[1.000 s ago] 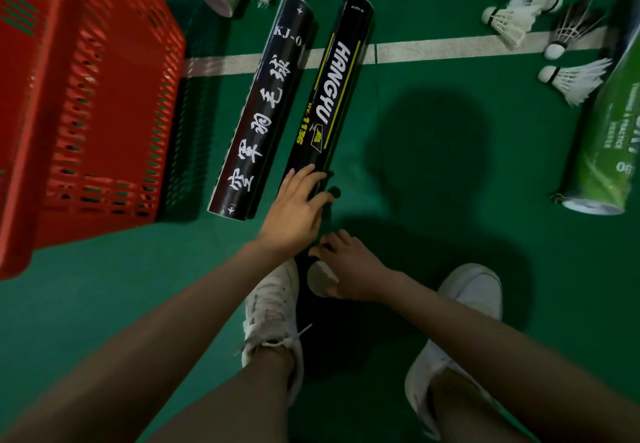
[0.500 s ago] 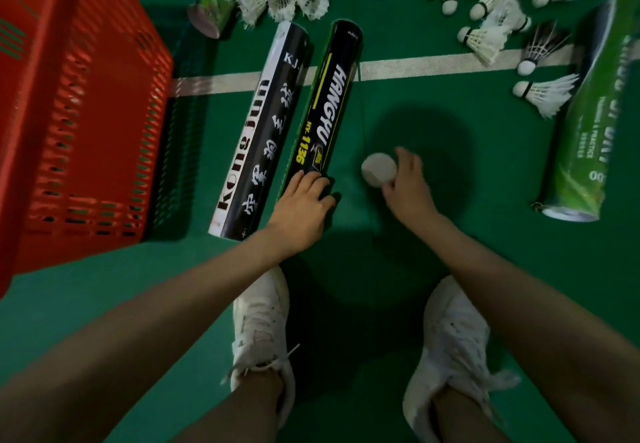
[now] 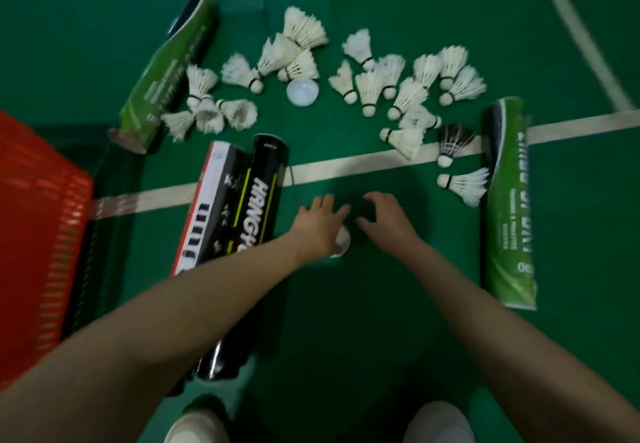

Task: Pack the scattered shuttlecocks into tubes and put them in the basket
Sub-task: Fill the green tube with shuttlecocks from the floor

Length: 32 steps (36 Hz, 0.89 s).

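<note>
Progress: early. Nearly all the shuttlecocks [image 3: 372, 88] lie loose on the green floor [image 3: 381, 321], in two clusters well ahead of both hands, plus one stray far ahead. One dark-feathered one [image 3: 452, 141] sits on the white line [image 3: 346, 164], ahead and right of the right hand. No tube is seen in the basket [image 3: 38, 235], which stands well to the left of the left hand; its inside is out of view.

Tubes: two black tubes [image 3: 256, 200] lie side by side just left of the left hand, partly under that forearm. One green tube [image 3: 166, 72] lies far ahead-left, another [image 3: 509, 207] well to the right of the right hand. A loose white cap [image 3: 302, 92] rests among the shuttlecocks ahead.

Grip: left hand [image 3: 317, 226] reaches forward, fingers spread, closed on nothing. A second white cap [image 3: 343, 240] shows at its wrist edge; whether it touches the hand or lies on the floor under it, cannot tell. Right hand [image 3: 388, 223] hovers beside it, fingers curled loosely, empty, thumb pointing toward the left hand.

Judgement: all packing, capping and loading remains.
</note>
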Each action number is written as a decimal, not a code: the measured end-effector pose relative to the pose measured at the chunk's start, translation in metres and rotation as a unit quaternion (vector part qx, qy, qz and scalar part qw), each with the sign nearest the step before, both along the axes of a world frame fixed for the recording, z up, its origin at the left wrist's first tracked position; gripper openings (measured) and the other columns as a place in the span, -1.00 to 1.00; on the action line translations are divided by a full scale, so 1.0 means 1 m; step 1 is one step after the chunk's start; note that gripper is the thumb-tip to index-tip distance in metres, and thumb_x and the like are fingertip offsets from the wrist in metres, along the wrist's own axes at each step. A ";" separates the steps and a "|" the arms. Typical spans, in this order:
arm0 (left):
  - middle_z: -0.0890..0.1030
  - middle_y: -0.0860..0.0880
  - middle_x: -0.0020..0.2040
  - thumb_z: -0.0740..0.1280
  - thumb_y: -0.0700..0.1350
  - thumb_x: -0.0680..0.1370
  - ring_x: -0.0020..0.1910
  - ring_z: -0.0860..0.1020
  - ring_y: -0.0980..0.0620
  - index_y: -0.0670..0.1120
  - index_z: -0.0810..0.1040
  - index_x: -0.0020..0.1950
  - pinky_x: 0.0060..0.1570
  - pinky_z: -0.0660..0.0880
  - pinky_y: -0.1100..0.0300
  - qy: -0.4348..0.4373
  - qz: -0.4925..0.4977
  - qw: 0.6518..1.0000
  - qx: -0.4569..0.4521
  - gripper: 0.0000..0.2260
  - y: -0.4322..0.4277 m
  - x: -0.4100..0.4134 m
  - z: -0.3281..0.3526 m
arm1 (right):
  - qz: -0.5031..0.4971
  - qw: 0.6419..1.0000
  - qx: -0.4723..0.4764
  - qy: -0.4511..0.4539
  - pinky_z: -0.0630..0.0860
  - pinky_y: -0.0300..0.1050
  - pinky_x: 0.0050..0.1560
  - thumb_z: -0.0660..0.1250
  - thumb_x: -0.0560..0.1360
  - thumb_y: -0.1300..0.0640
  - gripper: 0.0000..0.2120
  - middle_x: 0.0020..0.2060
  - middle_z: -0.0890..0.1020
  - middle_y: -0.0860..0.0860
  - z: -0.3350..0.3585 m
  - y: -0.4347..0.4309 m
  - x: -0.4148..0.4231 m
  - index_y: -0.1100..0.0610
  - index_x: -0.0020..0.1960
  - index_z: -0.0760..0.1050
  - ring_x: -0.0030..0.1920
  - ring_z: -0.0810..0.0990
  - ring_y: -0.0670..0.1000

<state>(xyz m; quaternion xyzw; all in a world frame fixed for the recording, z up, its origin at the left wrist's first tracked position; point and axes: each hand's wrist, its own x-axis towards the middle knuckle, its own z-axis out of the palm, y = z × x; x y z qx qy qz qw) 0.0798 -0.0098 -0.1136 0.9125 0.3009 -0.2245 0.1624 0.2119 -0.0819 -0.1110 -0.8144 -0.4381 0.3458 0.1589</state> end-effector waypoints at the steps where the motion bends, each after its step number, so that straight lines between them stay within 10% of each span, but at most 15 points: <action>1: 0.22 -0.17 0.36 0.40 0.09 0.46 0.34 0.25 -0.18 -0.04 0.16 0.48 0.20 0.35 -0.04 -0.010 0.006 1.000 -0.017 -0.31 0.000 0.002 -0.005 | -0.006 1.000 0.012 -0.009 0.24 -0.12 0.33 0.34 0.51 0.16 -0.52 0.33 0.36 0.17 0.001 -0.001 0.006 0.20 0.39 0.32 0.34 0.35 0.13; 14: 0.40 -0.20 0.24 0.41 -0.10 0.39 0.20 0.37 -0.22 -0.20 0.40 0.33 0.13 0.40 -0.07 -0.164 0.021 0.986 -0.013 -0.47 0.031 0.080 -0.033 | -0.077 0.963 0.082 -0.246 0.22 0.21 0.36 0.33 0.46 0.12 -0.60 0.26 0.42 0.23 0.009 -0.002 0.147 0.22 0.27 0.45 0.38 0.27 0.26; 19: 0.43 -0.25 0.17 0.33 -0.23 0.41 0.13 0.40 -0.26 -0.23 0.44 0.28 0.10 0.39 -0.10 -0.162 0.067 0.985 0.004 -0.57 0.052 0.142 -0.035 | -0.161 0.950 0.023 -0.265 -0.07 0.31 0.43 0.29 0.49 0.13 -0.27 0.50 0.07 0.22 0.013 -0.006 0.189 0.11 0.54 -0.02 0.51 -0.05 0.28; 23: 0.42 -0.25 0.14 0.33 -0.26 0.38 0.14 0.38 -0.26 -0.24 0.46 0.18 0.08 0.35 -0.05 -0.149 0.057 0.986 0.040 -0.63 0.049 0.155 -0.032 | -0.229 0.958 -0.052 -0.167 0.19 0.27 0.35 0.29 0.48 0.15 -0.14 0.51 -0.07 0.24 0.013 -0.010 0.217 0.05 0.54 -0.25 0.43 0.12 0.38; 28: 0.43 -0.25 0.13 0.38 -0.20 0.42 0.12 0.39 -0.24 -0.25 0.45 0.18 0.08 0.36 -0.02 -0.188 0.044 0.980 0.055 -0.64 0.045 0.160 -0.010 | -0.253 0.963 -0.057 -0.069 0.44 0.09 0.06 0.34 0.48 -0.06 -0.10 0.31 0.34 0.28 0.014 -0.014 0.231 0.05 0.54 -0.22 0.15 0.48 0.29; 32: 0.47 -0.17 0.12 0.31 0.01 0.56 0.09 0.44 -0.12 -0.19 0.45 0.16 0.08 0.35 0.11 -0.205 0.170 0.956 -0.124 -0.69 0.038 0.187 0.023 | -0.295 0.956 0.010 0.001 0.47 0.15 0.15 0.31 0.48 -0.14 -0.11 0.32 0.32 0.24 0.029 0.011 0.243 0.01 0.54 -0.23 0.19 0.46 0.29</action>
